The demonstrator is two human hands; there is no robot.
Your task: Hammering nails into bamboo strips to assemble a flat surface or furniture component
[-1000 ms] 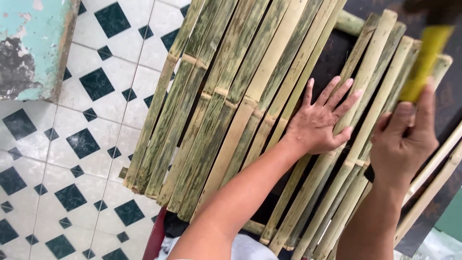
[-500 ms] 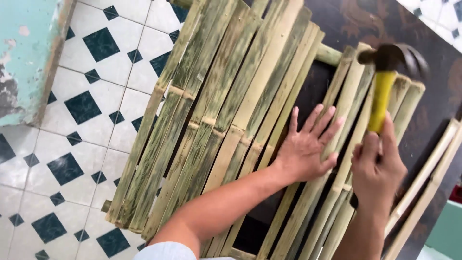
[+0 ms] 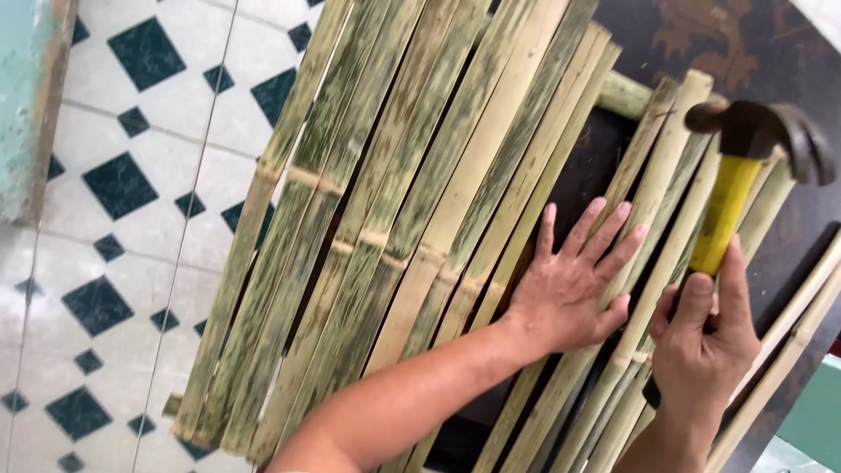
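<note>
Head view, looking down. The left hand [image 3: 565, 293] lies flat with fingers spread on the panel of split green-and-tan bamboo slats [image 3: 412, 219], pressing the slats right of centre; its grip is wide, holding nothing. The right hand [image 3: 705, 346] has its grip closed around the yellow handle of the claw hammer with a dark steel head [image 3: 731, 188], the head raised over the far right slats. The slats rest on a round bamboo crossbar [image 3: 624, 95] at the far end, above a dark brown bench [image 3: 701, 39]. Two loose pale bamboo strips [image 3: 793, 337] lie at the right, beside the hammer hand. A white floor with dark diamond tiles [image 3: 131, 201] fills the left, with a chipped turquoise edge [image 3: 26, 105] in the far left corner.

Risks, as judged: the hammer head hangs near the left fingertips, so a stroke drifting left could strike them. A glancing blow could split a thin slat along its grain. The slats look loosely laid, so any that are not pressed could jump or slide out of line under impact.
</note>
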